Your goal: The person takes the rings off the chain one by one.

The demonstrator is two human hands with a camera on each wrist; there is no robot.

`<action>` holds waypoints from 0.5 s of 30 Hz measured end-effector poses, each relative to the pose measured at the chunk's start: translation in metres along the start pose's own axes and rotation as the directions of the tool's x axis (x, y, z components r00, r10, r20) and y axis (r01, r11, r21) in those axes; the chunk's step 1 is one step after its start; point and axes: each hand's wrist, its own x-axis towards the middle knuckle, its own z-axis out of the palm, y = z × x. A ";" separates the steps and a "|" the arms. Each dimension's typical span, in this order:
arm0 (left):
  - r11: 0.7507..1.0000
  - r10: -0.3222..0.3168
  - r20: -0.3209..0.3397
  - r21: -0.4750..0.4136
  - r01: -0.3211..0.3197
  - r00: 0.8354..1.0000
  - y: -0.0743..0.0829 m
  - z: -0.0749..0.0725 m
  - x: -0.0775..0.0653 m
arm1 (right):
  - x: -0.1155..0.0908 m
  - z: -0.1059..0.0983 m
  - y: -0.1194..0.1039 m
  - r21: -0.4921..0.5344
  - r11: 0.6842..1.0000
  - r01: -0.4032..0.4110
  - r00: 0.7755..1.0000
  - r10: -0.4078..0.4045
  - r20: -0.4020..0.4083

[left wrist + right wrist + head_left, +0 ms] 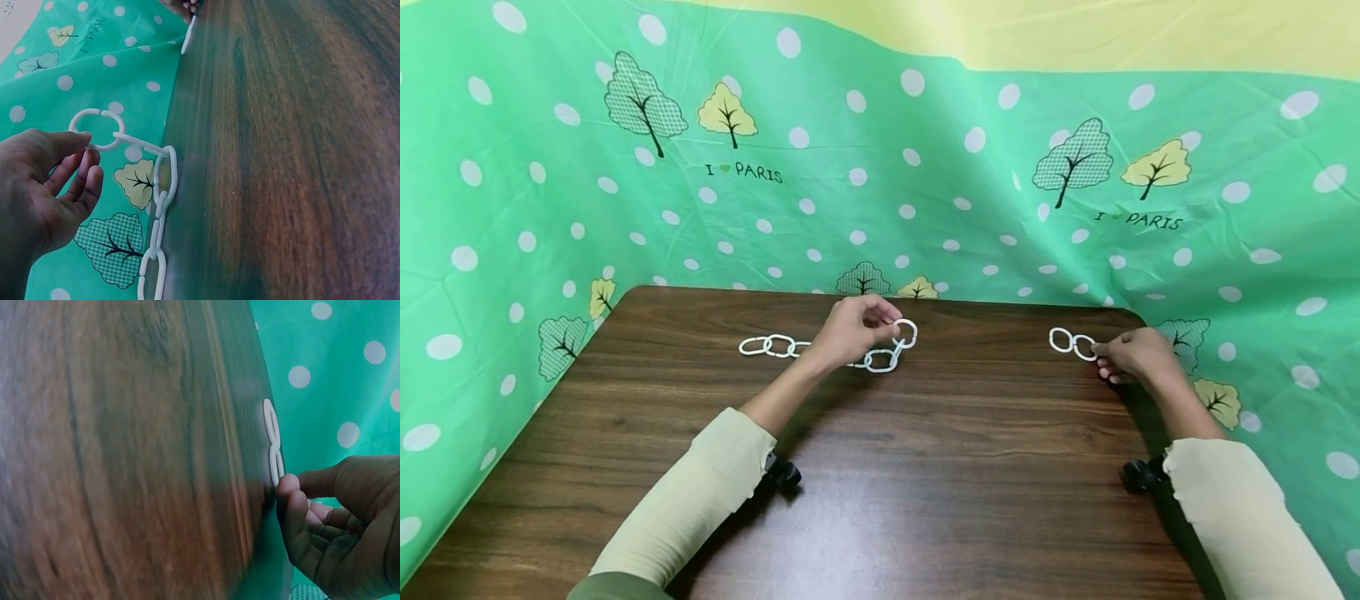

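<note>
My left hand [853,329] pinches the end ring of a white plastic chain [881,361] between thumb and finger. That raised ring [97,129] has a small split, and the link hooked through it slants down to the chain. Behind the hand and to its left, the other links [752,347] lie in a row on the table; the middle of the row is hidden by the hand. At the far right, my right hand [1138,358] pinches the nearer of two white links [1061,340], which lie end to end near the back edge. Its thumb and fingertip meet at the link's end [279,478].
The brown wooden table [940,467] has rounded back corners. A green dotted curtain [880,167] with printed trees hangs close behind its back edge and along both sides. Black mounts [784,477] are strapped at both wrists beside cream sleeves [685,492].
</note>
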 end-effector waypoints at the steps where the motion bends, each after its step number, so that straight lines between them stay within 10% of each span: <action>1: 1.000 0.000 0.002 0.002 0.000 1.000 0.000 0.000 0.000 | 0.000 0.000 -0.001 -0.005 1.000 0.009 1.000 -0.009 -0.002; 15: 1.000 0.017 0.006 0.006 -0.017 1.000 -0.003 0.001 0.001 | -0.019 0.019 -0.034 -0.200 0.968 0.153 0.984 -0.167 -0.058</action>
